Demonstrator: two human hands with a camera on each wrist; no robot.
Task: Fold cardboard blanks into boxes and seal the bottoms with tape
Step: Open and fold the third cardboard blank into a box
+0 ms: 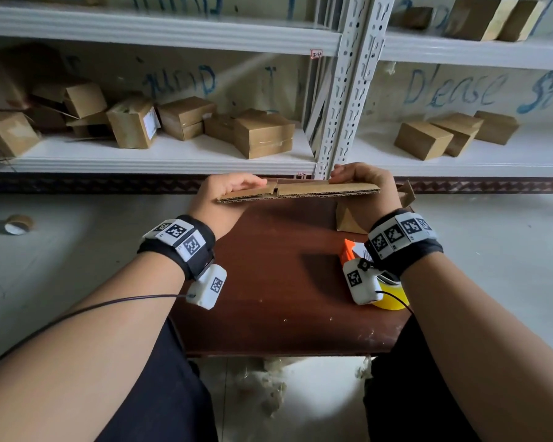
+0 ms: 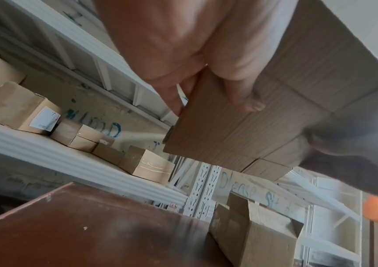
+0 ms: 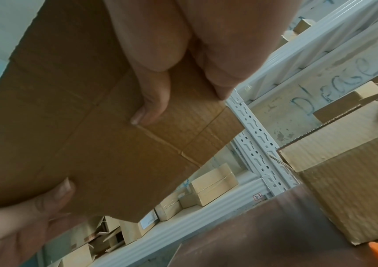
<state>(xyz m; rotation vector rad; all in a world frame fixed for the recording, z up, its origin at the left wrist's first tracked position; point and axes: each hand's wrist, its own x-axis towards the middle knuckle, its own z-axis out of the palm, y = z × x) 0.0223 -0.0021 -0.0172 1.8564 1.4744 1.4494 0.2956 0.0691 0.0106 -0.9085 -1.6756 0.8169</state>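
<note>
A flat brown cardboard blank (image 1: 300,192) hangs level above the far edge of the dark wooden table (image 1: 268,282), seen edge-on in the head view. My left hand (image 1: 227,189) pinches its left end, thumb under and fingers on top. My right hand (image 1: 361,180) pinches its right end the same way. In the left wrist view the blank (image 2: 240,130) shows its creased underside with my thumb on it. In the right wrist view the blank (image 3: 105,144) fills the upper left, and both thumbs press its underside. A tape dispenser (image 1: 348,250) with orange top and a yellow tape roll (image 1: 393,298) lies under my right wrist.
An open cardboard box (image 1: 351,218) stands on the table's far right corner. Behind the table runs white metal shelving (image 1: 173,154) with several finished boxes. A brown tape roll (image 1: 15,224) lies on the floor at left.
</note>
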